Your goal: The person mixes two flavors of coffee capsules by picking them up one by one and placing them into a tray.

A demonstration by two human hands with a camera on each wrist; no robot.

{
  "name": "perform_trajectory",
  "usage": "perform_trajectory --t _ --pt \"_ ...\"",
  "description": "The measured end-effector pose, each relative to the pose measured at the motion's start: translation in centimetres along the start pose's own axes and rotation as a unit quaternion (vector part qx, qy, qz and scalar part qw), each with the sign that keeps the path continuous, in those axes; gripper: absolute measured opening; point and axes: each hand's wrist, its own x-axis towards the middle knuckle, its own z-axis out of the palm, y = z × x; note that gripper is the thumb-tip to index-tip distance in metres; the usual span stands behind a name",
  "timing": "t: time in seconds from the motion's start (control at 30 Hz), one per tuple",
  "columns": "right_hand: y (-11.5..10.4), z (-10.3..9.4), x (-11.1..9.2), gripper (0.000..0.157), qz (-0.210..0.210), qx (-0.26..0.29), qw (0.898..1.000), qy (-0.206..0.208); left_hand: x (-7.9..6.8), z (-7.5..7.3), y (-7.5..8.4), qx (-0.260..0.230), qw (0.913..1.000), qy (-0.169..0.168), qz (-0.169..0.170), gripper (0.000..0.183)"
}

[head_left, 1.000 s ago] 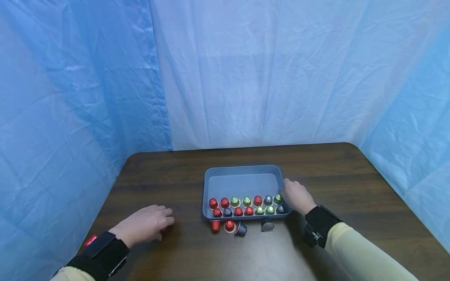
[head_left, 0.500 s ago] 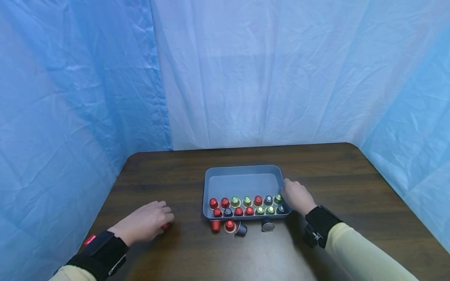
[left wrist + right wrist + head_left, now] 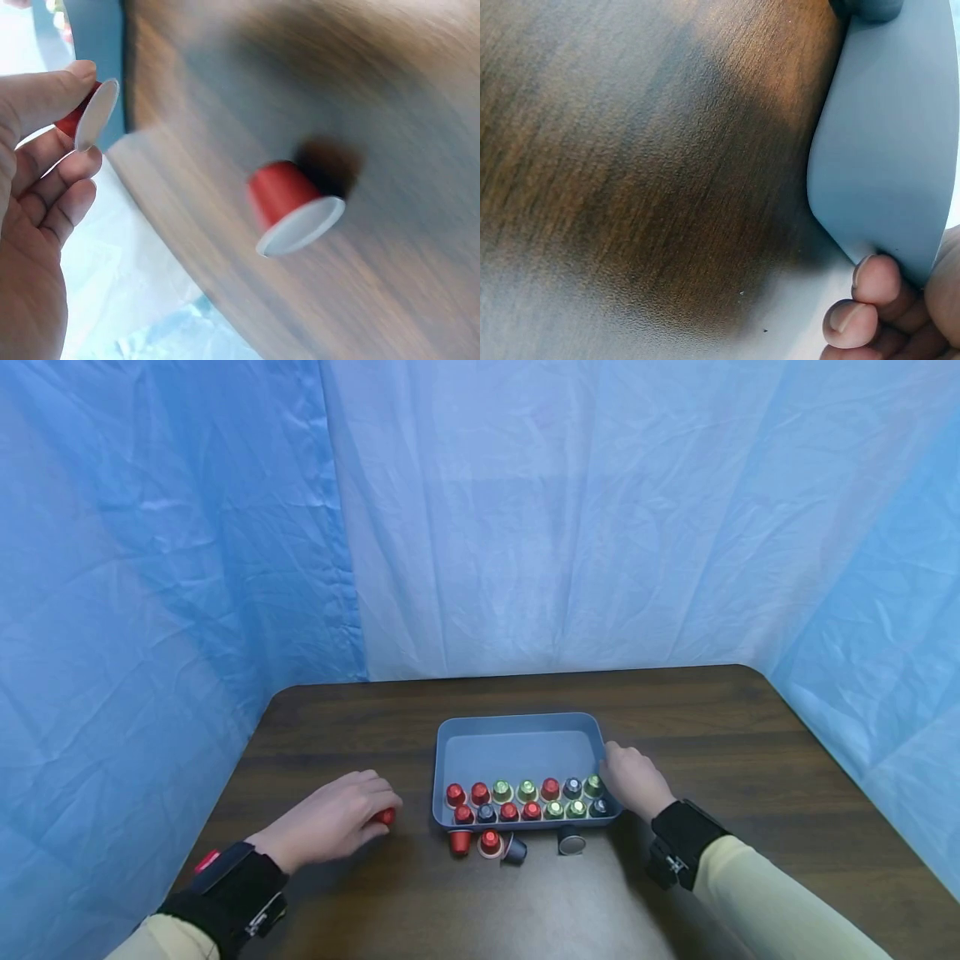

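My left hand point(image 3: 333, 818) pinches a red coffee capsule point(image 3: 385, 816) above the table, left of the tray. In the left wrist view, the capsule's pale lid point(image 3: 97, 116) faces outward beside the thumb. At the right end of the blue-grey tray point(image 3: 517, 747), my right hand point(image 3: 636, 779) grips the wall, with curled fingertips point(image 3: 877, 279) against its outside. Red, green and dark capsules stand lid-down in two rows along the tray's near side. Before the tray are a red capsule point(image 3: 460, 843) on its side, another red one point(image 3: 490, 843) standing, and two dark capsules point(image 3: 515, 850).
The dark wooden table point(image 3: 360, 718) carries the tray near its middle. Blue sheets point(image 3: 555, 527) hang behind it and at both sides. A blurred red capsule point(image 3: 289, 199) lies on the wood in the left wrist view.
My left hand has lifted the red capsule and moved right and away from me, toward the tray. The right hand and the tray have stayed in place.
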Motion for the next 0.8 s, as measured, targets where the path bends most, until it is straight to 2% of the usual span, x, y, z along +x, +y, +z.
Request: perform_trajectory --t 0.2,0.33,0.57,0.8 --pt "0.1 0.1 0.0 0.022 -0.001 -0.004 1.000 0.004 1.1 -0.5 0.8 -0.046 0.9984 0.005 -0.033 0.034" --pt "0.1 0.2 0.0 0.022 -0.002 -0.003 1.000 0.007 1.8 -0.7 1.2 -0.061 0.9972 0.006 -0.042 0.033" --pt "0.1 0.2 0.1 0.023 -0.003 0.003 1.000 0.003 3.6 -0.7 2.1 -0.080 0.9960 0.017 -0.034 0.035" --pt "0.2 0.3 0.0 0.022 -0.006 -0.001 1.000 0.009 6.5 -0.6 3.6 -0.080 0.9964 0.019 -0.021 0.035"
